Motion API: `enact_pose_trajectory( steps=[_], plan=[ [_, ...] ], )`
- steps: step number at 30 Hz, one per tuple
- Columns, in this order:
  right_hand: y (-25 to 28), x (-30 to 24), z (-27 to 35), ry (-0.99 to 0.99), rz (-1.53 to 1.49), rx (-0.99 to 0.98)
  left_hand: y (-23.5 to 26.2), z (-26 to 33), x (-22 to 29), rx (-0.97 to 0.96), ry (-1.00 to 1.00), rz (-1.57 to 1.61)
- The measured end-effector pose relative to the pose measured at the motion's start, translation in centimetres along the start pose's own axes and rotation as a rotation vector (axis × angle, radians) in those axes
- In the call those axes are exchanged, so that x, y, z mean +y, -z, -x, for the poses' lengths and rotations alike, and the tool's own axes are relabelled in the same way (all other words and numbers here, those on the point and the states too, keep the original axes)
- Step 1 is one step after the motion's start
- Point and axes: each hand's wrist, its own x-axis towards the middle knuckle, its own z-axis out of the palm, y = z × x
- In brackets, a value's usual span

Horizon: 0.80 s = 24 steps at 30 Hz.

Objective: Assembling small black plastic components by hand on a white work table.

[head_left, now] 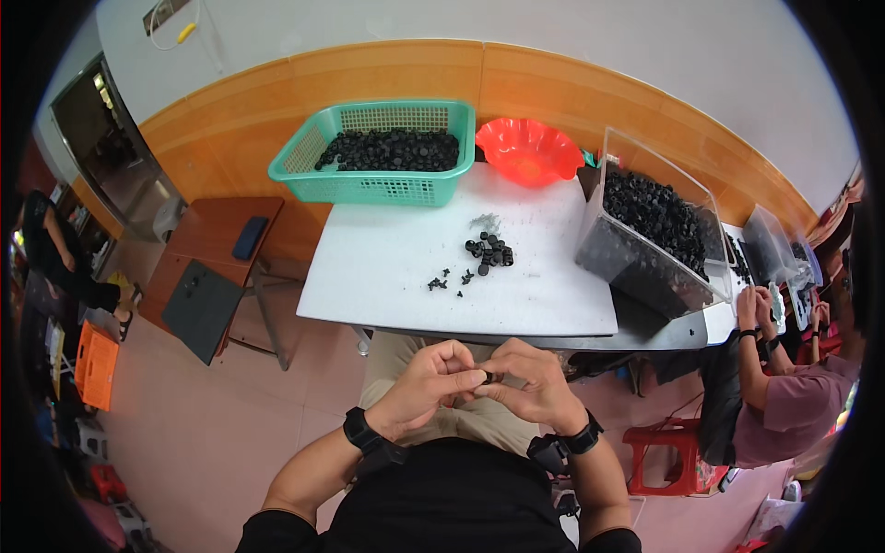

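My left hand [426, 385] and my right hand [535, 387] meet in front of my body, just off the near edge of the white tabletop [387, 267]. A small black part [487, 377] is pinched between the fingers of both; its exact kind is mostly hidden by them. Beyond the hands lies a loose group of small black round caps [489, 251]. Several tiny black pronged pieces [438, 284] are scattered left of it. Behind the caps sits a small heap of pale, clear-looking bits [486, 222].
A green basket [369, 191] of black parts stands at the back left, beside a red wavy-rimmed bowl [527, 152]. At right, a clear bin [636, 263] holds many black parts. A brown side table [207, 221] stands left. Another person [784, 405] works at right near a red stool [664, 452].
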Motion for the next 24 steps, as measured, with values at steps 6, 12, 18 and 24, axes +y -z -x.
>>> enact_pose_trajectory(
  steps=[6, 12, 18, 24],
  plan=[
    [-1.0, -0.4, -0.5, -0.060, -0.028, 0.009, 0.7, 0.6, 0.1, 0.028, -0.049, -0.006],
    [-1.4, -0.7, -1.3, -0.063, -0.056, 0.028, 1.0, 0.9, 0.8, 0.052, -0.080, -0.034],
    [-1.0, -1.1, -3.2, -0.088, 0.029, 0.035, 2.5, 0.8, 0.7, 0.071, -0.143, -0.098],
    [0.2, 0.1, -7.0, -0.161, 0.039, 0.153, 3.8, 1.0, 0.9, 0.109, -0.206, -0.165]
  ],
)
